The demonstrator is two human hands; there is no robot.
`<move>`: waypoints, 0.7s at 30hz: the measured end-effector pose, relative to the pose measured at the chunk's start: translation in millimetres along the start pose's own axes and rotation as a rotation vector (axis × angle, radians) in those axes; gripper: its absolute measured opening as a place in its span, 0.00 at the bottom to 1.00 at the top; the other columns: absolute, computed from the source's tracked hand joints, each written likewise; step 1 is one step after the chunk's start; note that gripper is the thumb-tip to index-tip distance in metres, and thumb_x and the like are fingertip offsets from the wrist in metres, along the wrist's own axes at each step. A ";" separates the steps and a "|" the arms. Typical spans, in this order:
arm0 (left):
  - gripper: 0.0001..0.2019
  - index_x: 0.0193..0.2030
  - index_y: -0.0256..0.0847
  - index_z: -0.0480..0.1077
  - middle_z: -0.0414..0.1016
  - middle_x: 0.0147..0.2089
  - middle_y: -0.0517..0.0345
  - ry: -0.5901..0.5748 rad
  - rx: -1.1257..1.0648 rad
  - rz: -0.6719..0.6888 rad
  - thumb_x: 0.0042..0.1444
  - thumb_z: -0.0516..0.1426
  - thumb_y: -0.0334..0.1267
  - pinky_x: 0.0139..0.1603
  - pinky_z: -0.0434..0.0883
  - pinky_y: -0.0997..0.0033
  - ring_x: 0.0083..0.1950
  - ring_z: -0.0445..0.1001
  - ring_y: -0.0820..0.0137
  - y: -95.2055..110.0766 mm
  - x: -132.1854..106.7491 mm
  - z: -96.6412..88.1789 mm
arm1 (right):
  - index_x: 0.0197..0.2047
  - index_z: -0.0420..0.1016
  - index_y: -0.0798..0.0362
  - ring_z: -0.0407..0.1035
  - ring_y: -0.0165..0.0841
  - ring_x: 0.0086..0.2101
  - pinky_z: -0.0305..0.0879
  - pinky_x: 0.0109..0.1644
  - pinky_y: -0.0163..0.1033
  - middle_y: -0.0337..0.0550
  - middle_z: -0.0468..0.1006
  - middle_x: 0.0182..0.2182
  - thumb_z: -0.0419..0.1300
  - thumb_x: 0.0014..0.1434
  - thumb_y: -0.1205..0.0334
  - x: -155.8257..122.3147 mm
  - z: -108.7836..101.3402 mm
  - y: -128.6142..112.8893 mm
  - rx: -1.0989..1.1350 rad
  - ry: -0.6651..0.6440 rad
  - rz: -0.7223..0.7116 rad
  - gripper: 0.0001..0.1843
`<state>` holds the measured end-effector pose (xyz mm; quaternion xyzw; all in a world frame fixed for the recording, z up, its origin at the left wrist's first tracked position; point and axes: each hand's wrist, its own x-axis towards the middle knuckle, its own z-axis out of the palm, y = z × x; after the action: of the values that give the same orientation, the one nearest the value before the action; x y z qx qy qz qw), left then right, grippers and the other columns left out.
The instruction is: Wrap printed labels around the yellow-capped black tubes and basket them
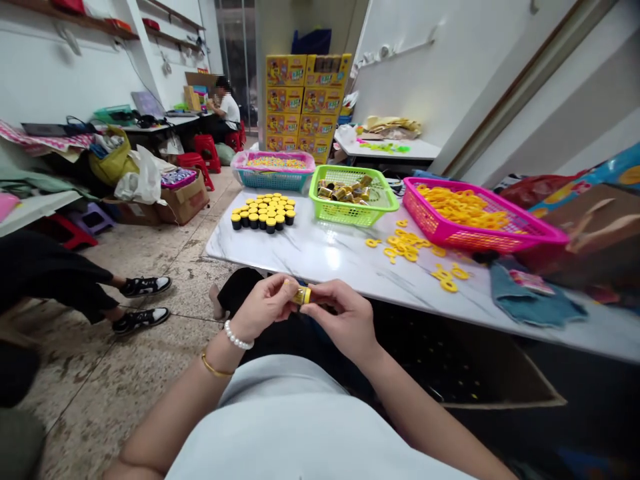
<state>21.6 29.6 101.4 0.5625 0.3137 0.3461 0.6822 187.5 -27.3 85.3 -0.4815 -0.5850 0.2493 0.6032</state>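
Over my lap, just off the table's front edge, a small gold-labelled cylinder with a yellow end (302,295) lies on its side between my hands. My left hand (267,303) pinches its labelled end, with a pearl bracelet at the wrist. At the yellow end, my right hand (346,316) closes thumb and fingers on it. Beyond them, small black pots with yellow lids (264,212) stand grouped on the marbled table (315,257). A green basket (353,213) holds gold-and-dark cylinders (345,191). Loose yellow ring-shaped pieces (401,245) lie to the right.
A pink basket (450,235) is heaped with yellow ring pieces. Behind the pots stands a teal basket (280,179) of small colourful bits. Blue cloth (533,300) lies at right. An open box (450,360) sits under the table. A seated person's shoes (145,287) are at left.
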 end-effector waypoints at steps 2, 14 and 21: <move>0.21 0.36 0.37 0.69 0.66 0.25 0.65 0.021 0.061 0.090 0.53 0.63 0.56 0.21 0.58 0.79 0.22 0.60 0.80 3.6 -2.2 5.8 | 0.37 0.80 0.51 0.78 0.36 0.32 0.78 0.40 0.43 0.43 0.83 0.33 0.73 0.49 0.55 -2.0 2.2 0.4 0.178 0.003 0.194 0.14; 0.23 0.38 0.37 0.70 0.70 0.25 0.62 -0.051 0.126 0.028 0.52 0.63 0.57 0.21 0.60 0.78 0.21 0.64 0.78 -12.9 4.7 -5.5 | 0.26 0.76 0.57 0.74 0.29 0.22 0.74 0.26 0.33 0.41 0.79 0.21 0.74 0.43 0.44 10.7 5.5 26.6 0.603 -0.237 0.652 0.23; 0.27 0.32 0.38 0.66 0.66 0.17 0.65 0.033 -0.185 -0.225 0.46 0.64 0.63 0.13 0.47 0.82 0.13 0.56 0.81 -31.3 7.9 -0.8 | 0.38 0.82 0.52 0.78 0.30 0.28 0.77 0.32 0.34 0.38 0.82 0.33 0.77 0.42 0.58 7.1 3.3 34.0 0.623 -0.280 0.498 0.19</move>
<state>29.1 32.6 70.1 0.4530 0.3527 0.3041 0.7602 194.7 -6.2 58.4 -0.3642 -0.4240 0.6152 0.5560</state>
